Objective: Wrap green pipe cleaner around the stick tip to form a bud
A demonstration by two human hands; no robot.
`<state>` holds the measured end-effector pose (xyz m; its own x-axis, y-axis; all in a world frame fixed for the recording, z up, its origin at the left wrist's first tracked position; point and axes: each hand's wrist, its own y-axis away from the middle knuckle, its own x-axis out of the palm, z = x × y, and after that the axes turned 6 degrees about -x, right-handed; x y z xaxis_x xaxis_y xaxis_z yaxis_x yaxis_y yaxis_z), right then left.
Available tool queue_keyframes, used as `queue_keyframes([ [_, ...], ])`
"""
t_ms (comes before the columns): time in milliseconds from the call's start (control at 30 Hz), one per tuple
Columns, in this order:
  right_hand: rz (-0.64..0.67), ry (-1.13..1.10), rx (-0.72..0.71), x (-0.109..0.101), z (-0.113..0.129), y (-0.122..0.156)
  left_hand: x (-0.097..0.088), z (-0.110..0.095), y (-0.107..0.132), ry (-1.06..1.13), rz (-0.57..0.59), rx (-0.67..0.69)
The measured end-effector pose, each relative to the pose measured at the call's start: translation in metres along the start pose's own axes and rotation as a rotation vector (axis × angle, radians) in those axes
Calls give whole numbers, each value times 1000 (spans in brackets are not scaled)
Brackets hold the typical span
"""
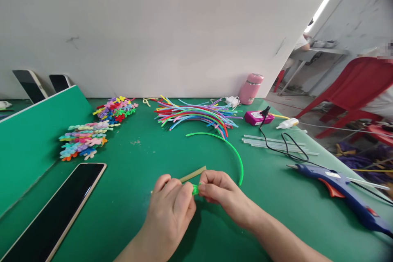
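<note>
Both of my hands meet low in the middle of the view, over the green table. The fingers of my left hand [172, 206] are curled around a small bright green piece of pipe cleaner [195, 189]. My right hand [224, 190] pinches the same piece between thumb and fingertips. Most of that piece is hidden by the fingers. A long green pipe cleaner [236, 153] curves beyond my right hand; its near end stops by the wrist, and whether it joins the held piece I cannot tell. Just past my left knuckles a flat tan stick [193, 174] shows, partly covered.
Behind lies a pile of coloured pipe cleaners [196, 114]. Twisted flower shapes [87, 139] sit at left near a phone [58, 213]. On the right are a blue glue gun [337, 184], its black cord, clear glue sticks [273, 144] and a pink bottle [251, 89].
</note>
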<state>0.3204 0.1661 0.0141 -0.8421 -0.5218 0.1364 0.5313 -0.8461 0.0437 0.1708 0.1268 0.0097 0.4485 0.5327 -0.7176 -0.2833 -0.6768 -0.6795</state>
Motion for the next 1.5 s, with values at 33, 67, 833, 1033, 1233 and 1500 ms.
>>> queue_keyframes([
  [33, -3, -87, 40, 1, -1, 0, -1, -1, 0, -22, -13, 22],
  [67, -4, -167, 77, 2, -2, -1, -1, -1, 0, -39, -22, 39],
  [833, -118, 859, -744, -7, -7, -1, -3, -5, -19, 965, 387, -972],
  [1033, -95, 989, -688, -6, -4, -1, 1, -3, -13, 721, 403, -837],
  [1233, -49, 608, -339, 3, -2, 1, 6, 3, -5, 187, 127, -367],
  [1500, -35, -169, 163, 7, -9, -2, 7, 4, -6, -15, -62, -36],
])
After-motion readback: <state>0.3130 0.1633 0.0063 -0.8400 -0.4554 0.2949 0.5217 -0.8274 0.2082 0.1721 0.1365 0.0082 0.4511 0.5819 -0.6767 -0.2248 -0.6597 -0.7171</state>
